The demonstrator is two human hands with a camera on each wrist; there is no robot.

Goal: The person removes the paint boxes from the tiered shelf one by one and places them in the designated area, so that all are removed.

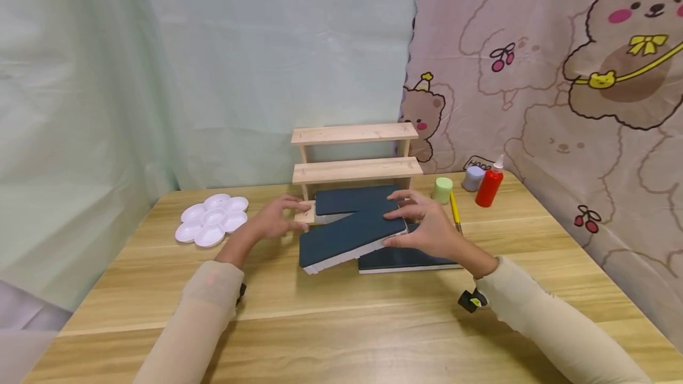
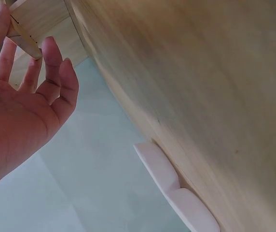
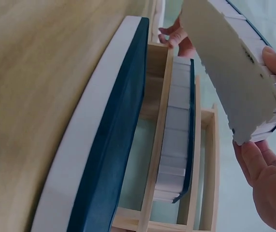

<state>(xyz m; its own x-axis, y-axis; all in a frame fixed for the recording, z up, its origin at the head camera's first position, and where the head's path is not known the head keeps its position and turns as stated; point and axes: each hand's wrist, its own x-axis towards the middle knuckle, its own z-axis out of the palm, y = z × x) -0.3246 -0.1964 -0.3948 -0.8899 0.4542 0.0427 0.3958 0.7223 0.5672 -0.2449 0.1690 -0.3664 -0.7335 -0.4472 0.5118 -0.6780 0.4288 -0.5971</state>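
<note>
My right hand (image 1: 427,227) grips the right end of a flat white box with a dark blue lid (image 1: 347,236), thumb and fingers on opposite sides. The box is held tilted, its pale underside showing in the right wrist view. A similar dark-lidded box (image 1: 349,200) rests on the lowest step of a three-step wooden shelf (image 1: 357,169). Another such box (image 1: 405,258) lies on the table under the held one, partly hidden. My left hand (image 1: 274,218) holds the left end of the lowest step, its wooden end (image 2: 27,43) between thumb and fingers.
A white flower-shaped palette (image 1: 212,218) lies at the left of the table (image 1: 341,336). Right of the shelf stand a green jar (image 1: 442,190), a purple jar (image 1: 473,178) and a red bottle (image 1: 489,187), with a yellow-handled tool (image 1: 455,209). Curtains hang behind.
</note>
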